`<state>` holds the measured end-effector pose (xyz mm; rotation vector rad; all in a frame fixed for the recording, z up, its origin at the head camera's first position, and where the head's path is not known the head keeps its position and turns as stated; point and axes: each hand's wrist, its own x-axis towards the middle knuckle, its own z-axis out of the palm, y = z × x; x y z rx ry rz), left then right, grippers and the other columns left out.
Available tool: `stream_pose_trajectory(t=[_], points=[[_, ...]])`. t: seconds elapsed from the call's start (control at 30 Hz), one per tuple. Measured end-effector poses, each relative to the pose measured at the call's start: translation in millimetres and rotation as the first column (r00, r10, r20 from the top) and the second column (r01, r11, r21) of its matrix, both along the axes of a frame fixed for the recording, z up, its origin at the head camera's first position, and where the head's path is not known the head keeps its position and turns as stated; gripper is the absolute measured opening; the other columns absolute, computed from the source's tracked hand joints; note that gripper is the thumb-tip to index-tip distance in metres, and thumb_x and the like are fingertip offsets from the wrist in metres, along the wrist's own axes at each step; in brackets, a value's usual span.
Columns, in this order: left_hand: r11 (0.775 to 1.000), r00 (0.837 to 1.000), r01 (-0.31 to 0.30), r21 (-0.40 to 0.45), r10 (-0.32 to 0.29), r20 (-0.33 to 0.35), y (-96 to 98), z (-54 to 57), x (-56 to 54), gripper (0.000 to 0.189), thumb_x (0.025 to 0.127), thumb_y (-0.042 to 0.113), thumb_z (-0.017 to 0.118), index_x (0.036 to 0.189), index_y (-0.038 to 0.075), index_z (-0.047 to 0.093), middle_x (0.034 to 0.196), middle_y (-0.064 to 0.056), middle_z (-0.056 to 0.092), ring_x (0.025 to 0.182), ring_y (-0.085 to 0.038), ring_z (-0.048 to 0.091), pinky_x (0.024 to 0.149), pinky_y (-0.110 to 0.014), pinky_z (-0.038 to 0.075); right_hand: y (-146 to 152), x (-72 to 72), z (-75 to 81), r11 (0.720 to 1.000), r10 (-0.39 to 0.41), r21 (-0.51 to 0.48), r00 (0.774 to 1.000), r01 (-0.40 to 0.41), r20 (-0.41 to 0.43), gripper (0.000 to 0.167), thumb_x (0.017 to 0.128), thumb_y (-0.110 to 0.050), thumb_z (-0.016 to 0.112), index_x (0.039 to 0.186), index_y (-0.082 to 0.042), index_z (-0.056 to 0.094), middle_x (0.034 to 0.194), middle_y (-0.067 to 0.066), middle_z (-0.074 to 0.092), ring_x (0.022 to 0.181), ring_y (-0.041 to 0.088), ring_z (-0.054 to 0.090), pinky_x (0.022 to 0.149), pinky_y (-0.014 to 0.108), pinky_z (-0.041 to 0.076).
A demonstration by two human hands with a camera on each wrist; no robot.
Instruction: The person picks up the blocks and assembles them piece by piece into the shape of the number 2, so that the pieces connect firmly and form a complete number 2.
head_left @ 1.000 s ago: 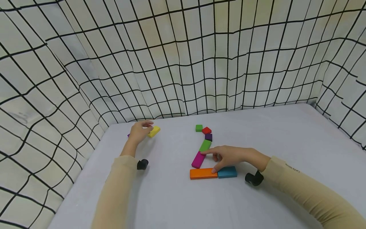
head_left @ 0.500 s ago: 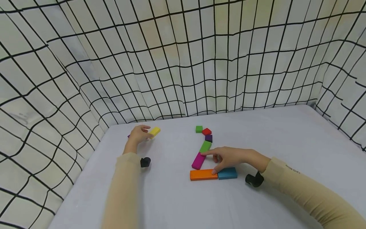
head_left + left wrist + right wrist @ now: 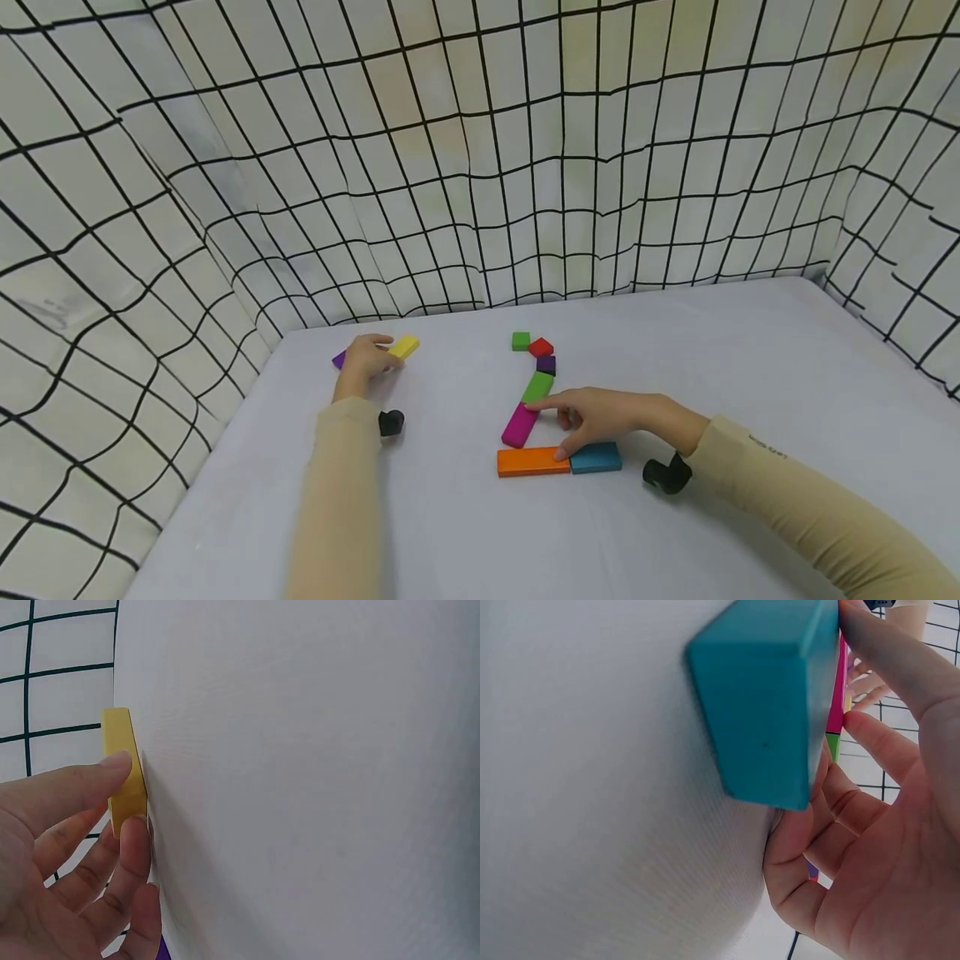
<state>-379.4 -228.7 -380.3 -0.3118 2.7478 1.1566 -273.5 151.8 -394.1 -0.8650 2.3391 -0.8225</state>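
At the far left of the table, my left hand (image 3: pixel 365 357) pinches a yellow block (image 3: pixel 124 765) between thumb and fingers. A purple block (image 3: pixel 340 360) lies beside that hand, partly hidden by it. My right hand (image 3: pixel 596 417) rests over the blocks at the middle: its index finger touches the magenta block (image 3: pixel 517 428) near the light green block (image 3: pixel 537 387). Its thumb is on the orange block (image 3: pixel 532 462), close to the blue block (image 3: pixel 757 712). The other right fingers curl loosely under the palm, holding nothing.
A dark purple block (image 3: pixel 546 365), a red pentagonal block (image 3: pixel 541 347) and a small green block (image 3: pixel 521 341) continue the line toward the back. Black-lined netting (image 3: pixel 487 167) rises around the white table (image 3: pixel 712 350). Black wrist cameras (image 3: pixel 667 473) hang by both sleeves.
My left hand and forearm have shifted slightly right and lower, uncovering more of the purple block. The yellow block has barely moved. My right hand stays in place.
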Motion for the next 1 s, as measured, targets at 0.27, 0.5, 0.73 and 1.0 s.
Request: stream_pose_trajectory(t=[0.27, 0.5, 0.73, 1.0], points=[[0.999, 0.999, -0.030, -0.020, 0.029, -0.032, 6.2, 0.6, 1.0, 0.048, 0.092, 0.002, 0.070, 0.138, -0.005, 0.059, 0.144, -0.026, 0.053, 0.129, -0.037, 0.049, 0.112, -0.048, 0.038, 0, 0.2, 0.9, 1.000, -0.005, 0.001, 1.000, 0.005, -0.007, 0.072, 0.090, -0.026, 0.082, 0.153, -0.015, 0.049, 0.100, 0.001, 0.054, 0.097, 0.019, 0.053, 0.079, 0.033, 0.049], [0.999, 0.999, -0.027, -0.039, 0.025, -0.043, 3.8, -4.9, -1.8, 0.048, 0.093, 0.001, 0.068, 0.140, -0.004, 0.058, 0.146, -0.026, 0.052, 0.132, -0.038, 0.048, 0.114, -0.049, 0.036, -1, 0.4, -0.1, 1.000, -0.019, 0.013, 1.000, 0.019, 0.003, 0.072, 0.089, -0.027, 0.082, 0.153, -0.017, 0.049, 0.102, 0.001, 0.055, 0.099, 0.020, 0.052, 0.080, 0.034, 0.050], [0.999, 0.999, 0.000, -0.038, -0.002, -0.048, 8.4, -1.4, 1.4, 0.048, 0.093, -0.001, 0.069, 0.139, -0.005, 0.059, 0.146, -0.027, 0.050, 0.133, -0.039, 0.047, 0.114, -0.048, 0.036, -1, 1.3, 0.3, 1.000, -0.018, 0.015, 1.000, 0.018, 0.004, 0.072, 0.090, -0.027, 0.082, 0.153, -0.016, 0.049, 0.102, 0.001, 0.054, 0.101, 0.020, 0.052, 0.082, 0.035, 0.049], [0.994, 0.995, 0.068, -0.082, -0.074, -0.068, 14.4, 0.8, 2.2, 0.045, 0.091, -0.001, 0.070, 0.135, -0.004, 0.062, 0.138, -0.026, 0.058, 0.125, -0.036, 0.054, 0.110, -0.046, 0.040, -1, 1.0, 1.2, 1.000, -0.015, 0.023, 1.000, 0.015, -0.001, 0.072, 0.090, -0.027, 0.082, 0.153, -0.016, 0.049, 0.101, 0.001, 0.054, 0.099, 0.019, 0.052, 0.080, 0.033, 0.049]])
